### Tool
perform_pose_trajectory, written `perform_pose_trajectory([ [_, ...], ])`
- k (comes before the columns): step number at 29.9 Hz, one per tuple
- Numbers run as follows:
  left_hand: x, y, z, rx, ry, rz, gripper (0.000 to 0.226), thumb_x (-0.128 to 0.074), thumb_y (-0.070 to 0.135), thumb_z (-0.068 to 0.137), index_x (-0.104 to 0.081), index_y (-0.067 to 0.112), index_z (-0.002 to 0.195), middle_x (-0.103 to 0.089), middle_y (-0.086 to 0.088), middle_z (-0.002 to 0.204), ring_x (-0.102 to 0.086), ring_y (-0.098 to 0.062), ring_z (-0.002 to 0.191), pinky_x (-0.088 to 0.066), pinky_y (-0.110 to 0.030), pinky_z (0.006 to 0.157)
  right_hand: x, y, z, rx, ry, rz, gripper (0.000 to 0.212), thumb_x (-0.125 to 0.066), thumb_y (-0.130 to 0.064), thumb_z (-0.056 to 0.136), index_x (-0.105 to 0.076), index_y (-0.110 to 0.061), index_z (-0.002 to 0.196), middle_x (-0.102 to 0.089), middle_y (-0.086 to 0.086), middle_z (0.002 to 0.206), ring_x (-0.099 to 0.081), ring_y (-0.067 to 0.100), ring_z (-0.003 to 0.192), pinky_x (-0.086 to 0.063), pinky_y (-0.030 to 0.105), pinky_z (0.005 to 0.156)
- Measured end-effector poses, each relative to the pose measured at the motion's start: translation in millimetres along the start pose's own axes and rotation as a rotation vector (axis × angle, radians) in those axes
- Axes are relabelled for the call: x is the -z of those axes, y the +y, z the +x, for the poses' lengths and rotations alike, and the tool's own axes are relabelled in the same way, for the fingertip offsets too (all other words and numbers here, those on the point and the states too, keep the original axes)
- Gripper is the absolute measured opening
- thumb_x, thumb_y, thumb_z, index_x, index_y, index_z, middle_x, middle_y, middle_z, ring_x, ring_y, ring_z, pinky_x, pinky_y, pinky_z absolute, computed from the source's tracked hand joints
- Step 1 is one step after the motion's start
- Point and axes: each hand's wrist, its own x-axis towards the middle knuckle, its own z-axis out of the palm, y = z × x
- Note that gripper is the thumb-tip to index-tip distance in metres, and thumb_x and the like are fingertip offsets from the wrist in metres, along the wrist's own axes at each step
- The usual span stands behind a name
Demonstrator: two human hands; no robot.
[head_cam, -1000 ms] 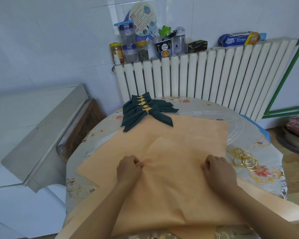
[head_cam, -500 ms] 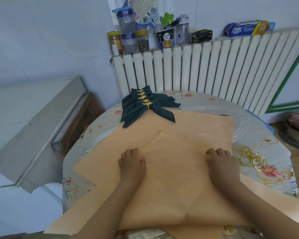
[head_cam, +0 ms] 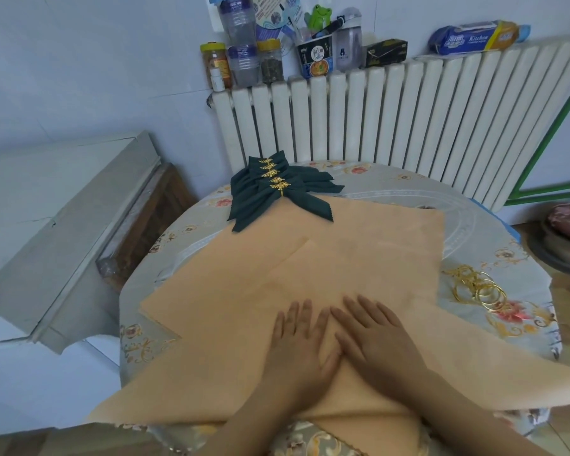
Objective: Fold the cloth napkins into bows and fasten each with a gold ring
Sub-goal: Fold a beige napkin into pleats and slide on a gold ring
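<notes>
Head view: left hand (head_cam: 298, 348) and right hand (head_cam: 375, 337) flat on peach napkins (head_cam: 231, 311); four green bows (head_cam: 270, 189).

jar labels (head_cam: 215, 62) unreadable, fan (head_cam: 270, 8) cut off

A round desk (head_cam: 392, 189) under a floral plastic cover fills the middle. Behind it, against the far wall, stands a white ribbed radiator (head_cam: 408, 126). Along its top sit jars (head_cam: 270, 60) and a small white bottle (head_cam: 217, 79) at the left, a printed cup (head_cam: 315, 60) holding a green frog toy (head_cam: 317, 14), a clear water bottle (head_cam: 348, 44), a black box (head_cam: 386, 52), and a blue wipes pack (head_cam: 471, 37) at the right. A grey-white cabinet (head_cam: 63, 225) stands left of the desk. A green pipe (head_cam: 547, 146) runs down the right wall.
</notes>
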Motion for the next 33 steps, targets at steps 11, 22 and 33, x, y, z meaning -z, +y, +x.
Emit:
perform_pose_trajectory([
  [11,37,-32,48,0.135,0.166,-0.18,0.046,-0.031,0.04,0.097,-0.042,0.023,0.139,-0.037,0.002,0.147,-0.032,-0.017,0.135,-0.02,-0.031,0.107,32,16,52,-0.049,0.119,0.141,0.036,-0.044,-0.029,0.092,-0.058,-0.023,0.124,-0.058,-0.002,0.127,-0.053,0.024,0.116,-0.039,0.035,0.094],
  [22,56,-67,145,0.374,0.025,-0.516,0.038,-0.063,0.035,0.085,-0.054,0.023,0.12,-0.055,0.004,0.109,-0.052,-0.019,0.111,-0.036,-0.034,0.1,25,28,153,-0.306,-0.05,0.326,0.035,-0.055,-0.034,0.089,-0.055,-0.021,0.122,-0.058,0.001,0.12,-0.047,0.023,0.116,-0.033,0.032,0.093],
  [33,44,-78,162,0.296,0.164,-0.99,0.016,-0.069,0.025,0.085,-0.074,0.017,0.097,-0.07,0.004,0.1,-0.06,-0.01,0.098,-0.043,-0.022,0.083,17,30,163,-0.417,0.058,0.839,0.012,-0.068,-0.034,0.082,-0.072,-0.024,0.077,-0.069,-0.008,0.085,-0.061,0.013,0.088,-0.047,0.03,0.084],
])
